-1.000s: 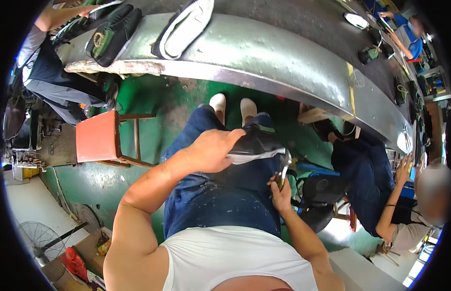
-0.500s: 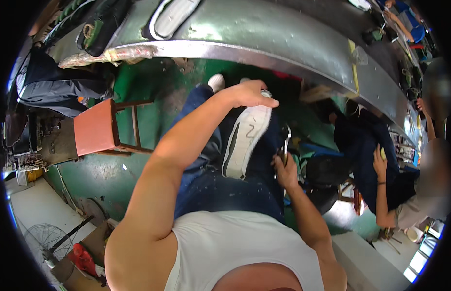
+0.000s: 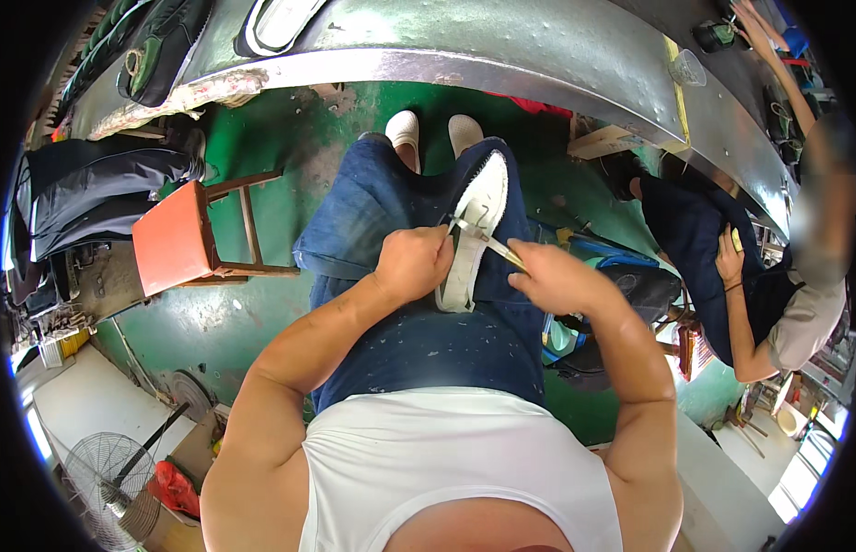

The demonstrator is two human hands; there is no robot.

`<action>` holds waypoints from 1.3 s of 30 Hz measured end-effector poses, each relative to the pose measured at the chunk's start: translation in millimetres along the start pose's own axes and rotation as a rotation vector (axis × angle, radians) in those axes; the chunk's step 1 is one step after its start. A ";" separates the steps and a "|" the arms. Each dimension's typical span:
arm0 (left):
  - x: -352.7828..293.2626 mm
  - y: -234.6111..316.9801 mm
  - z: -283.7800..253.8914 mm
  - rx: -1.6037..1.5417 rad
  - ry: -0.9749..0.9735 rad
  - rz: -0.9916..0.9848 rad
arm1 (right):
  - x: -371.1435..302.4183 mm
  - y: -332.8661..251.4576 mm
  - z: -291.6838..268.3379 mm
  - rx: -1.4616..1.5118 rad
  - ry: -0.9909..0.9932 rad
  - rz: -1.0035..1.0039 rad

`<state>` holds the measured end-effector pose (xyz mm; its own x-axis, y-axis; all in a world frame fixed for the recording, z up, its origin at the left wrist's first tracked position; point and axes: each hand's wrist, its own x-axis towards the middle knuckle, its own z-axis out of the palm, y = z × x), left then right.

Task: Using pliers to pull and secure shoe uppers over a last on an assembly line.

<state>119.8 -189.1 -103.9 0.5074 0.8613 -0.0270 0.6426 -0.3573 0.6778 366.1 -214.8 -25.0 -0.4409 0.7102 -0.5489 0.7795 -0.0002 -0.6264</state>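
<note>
A shoe lies bottom-up along my thighs, its pale underside showing a squiggly dark mark and a serrated edge. Closed around its left side is my left hand, with the fingertips partly hidden. My right hand grips metal pincers by the handles. Their head reaches across the shoe's middle to its left edge, close to my left fingers. What the jaws touch is too small to make out.
A metal workbench spans the front, bearing a white-rimmed shoe and a dark shoe. An orange-seated stool stands left, a fan behind it. To the right sit a dark bag and a co-worker.
My left hand has moved from the shoe's far end down to its left side. My right hand has brought the pincers up from beside my thigh onto the shoe.
</note>
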 end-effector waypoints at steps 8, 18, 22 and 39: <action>2.3 -47.1 58.6 -1.576 -0.193 -0.461 | 30.3 -7.7 -16.5 -0.242 -0.125 0.043; 7.9 -62.0 54.4 -1.067 -0.145 -0.283 | 21.2 10.0 75.0 0.430 0.191 0.147; 12.6 -51.1 50.6 -0.931 -0.112 -0.289 | 15.0 20.0 40.1 0.106 0.359 -0.044; 25.6 -14.7 18.8 -0.240 -0.084 -0.122 | 25.9 45.3 6.7 1.316 -0.163 0.317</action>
<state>134.1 -168.6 -128.4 0.4865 0.8564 -0.1729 0.5526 -0.1484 0.8201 387.0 -201.1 -71.3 -0.4423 0.4639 -0.7675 -0.1007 -0.8761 -0.4715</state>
